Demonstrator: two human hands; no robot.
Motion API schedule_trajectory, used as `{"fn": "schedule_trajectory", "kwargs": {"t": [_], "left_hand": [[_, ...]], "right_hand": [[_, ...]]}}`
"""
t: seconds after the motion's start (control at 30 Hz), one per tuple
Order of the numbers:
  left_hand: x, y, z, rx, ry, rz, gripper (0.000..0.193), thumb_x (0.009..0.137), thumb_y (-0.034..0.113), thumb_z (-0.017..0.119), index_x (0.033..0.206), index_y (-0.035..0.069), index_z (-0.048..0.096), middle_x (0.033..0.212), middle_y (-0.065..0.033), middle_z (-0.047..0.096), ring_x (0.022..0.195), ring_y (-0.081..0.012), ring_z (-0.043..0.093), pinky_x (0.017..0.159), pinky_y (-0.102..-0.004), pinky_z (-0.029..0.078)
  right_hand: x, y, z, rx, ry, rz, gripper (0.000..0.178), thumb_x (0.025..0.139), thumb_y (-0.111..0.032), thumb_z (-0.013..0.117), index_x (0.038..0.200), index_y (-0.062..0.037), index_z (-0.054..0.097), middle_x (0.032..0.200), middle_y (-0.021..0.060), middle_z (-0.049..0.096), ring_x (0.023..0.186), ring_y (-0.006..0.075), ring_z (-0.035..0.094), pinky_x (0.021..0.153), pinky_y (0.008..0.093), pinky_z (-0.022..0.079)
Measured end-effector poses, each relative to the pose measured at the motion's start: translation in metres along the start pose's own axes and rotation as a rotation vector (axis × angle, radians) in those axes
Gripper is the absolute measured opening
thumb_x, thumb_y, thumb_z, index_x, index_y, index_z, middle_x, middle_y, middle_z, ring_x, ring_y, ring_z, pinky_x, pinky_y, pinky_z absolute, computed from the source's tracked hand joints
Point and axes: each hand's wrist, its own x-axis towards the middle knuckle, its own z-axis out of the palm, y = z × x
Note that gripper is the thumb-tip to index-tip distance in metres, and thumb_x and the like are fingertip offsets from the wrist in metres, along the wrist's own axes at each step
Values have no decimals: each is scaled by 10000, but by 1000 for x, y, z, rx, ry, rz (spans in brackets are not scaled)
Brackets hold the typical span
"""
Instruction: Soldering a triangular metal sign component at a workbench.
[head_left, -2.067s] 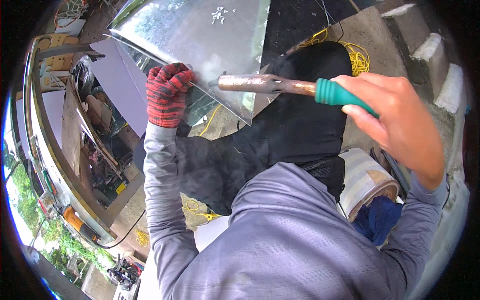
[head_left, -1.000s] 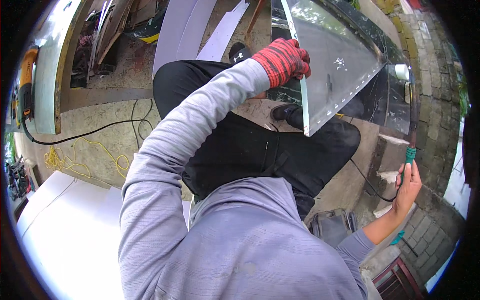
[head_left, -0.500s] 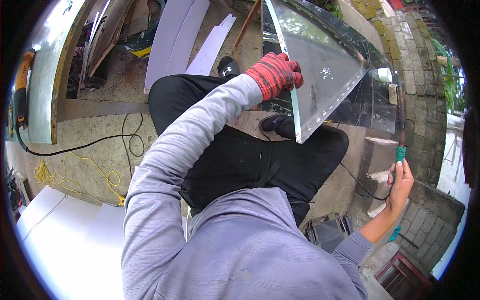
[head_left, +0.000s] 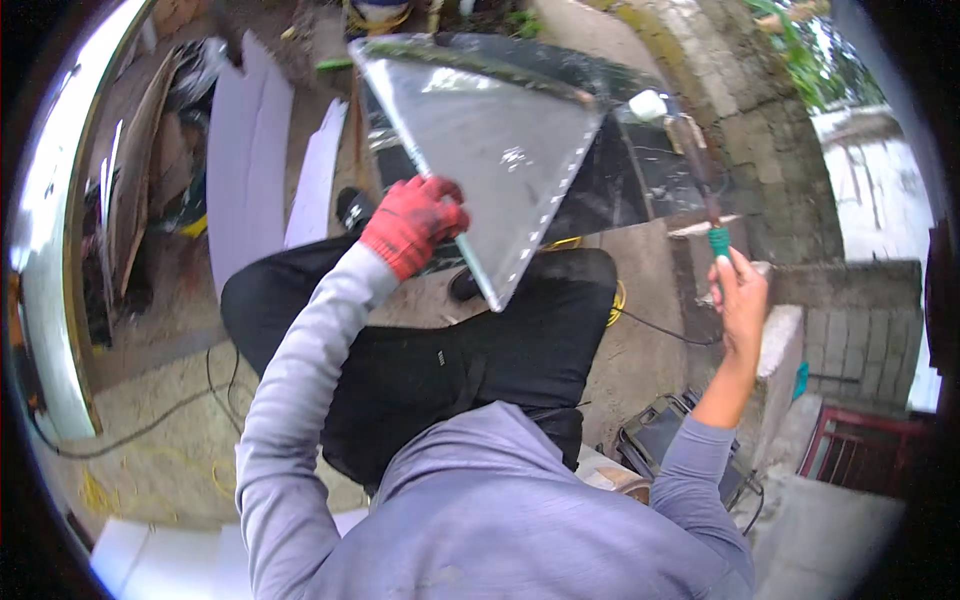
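My left hand, in a red and black knit glove, is closed on the pale edge of a triangular greyish see-through panel. White dashes run along the panel's right edge, and its near corner points toward my lap. Beneath it lies a glossy black board. Bare, my right hand grips the green handle of what looks like a soldering iron, a black cord trailing from it. The iron's brownish shaft points away from me, beside a small light block. Near that is a white cylindrical piece.
Lavender sheets lean at the far left, beside a long metal-faced panel. Black and yellow cords cross the concrete floor. A grey block wall and a dark red metal frame stand at the right.
The whole view has shifted, with more of the far ground showing. My left hand keeps hold of the panel's edge, and my right hand keeps hold of the iron.
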Motion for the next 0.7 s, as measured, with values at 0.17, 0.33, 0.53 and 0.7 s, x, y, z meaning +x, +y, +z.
{"fn": "schedule_trajectory", "kwargs": {"t": [0.17,0.33,0.53,0.7], "left_hand": [[-10,-9,7,-372,160,-90,321,797,-19,709,1091,110,722,1107,-133,671,921,-282,689,768,-355,568],[-47,-2,-2,-56,495,57,267,964,98,651,1228,53,654,1217,-125,629,1128,-253,614,945,-399,531],[-88,35,-16,-209,586,-159,549,1012,370,653,1431,36,533,1264,-93,586,1075,-223,581,981,-377,472],[-33,106,-64,-403,745,65,541,1068,296,558,1523,30,436,1497,-128,515,1220,-253,577,1087,-416,444]], "right_hand": [[26,4,-9,-56,138,-43,340,1032,-204,648,1305,-6,691,781,-14,628,619,54,529,541,233,411],[86,36,-34,-505,402,-329,339,976,-313,667,1237,-107,731,922,208,728,838,373,721,745,438,533],[137,62,-31,-443,504,-211,263,946,-317,688,1085,-102,745,926,233,726,928,448,701,786,533,533],[197,103,-23,-294,565,-105,296,949,-347,703,1005,-59,749,963,234,744,967,437,714,830,534,552]]}}
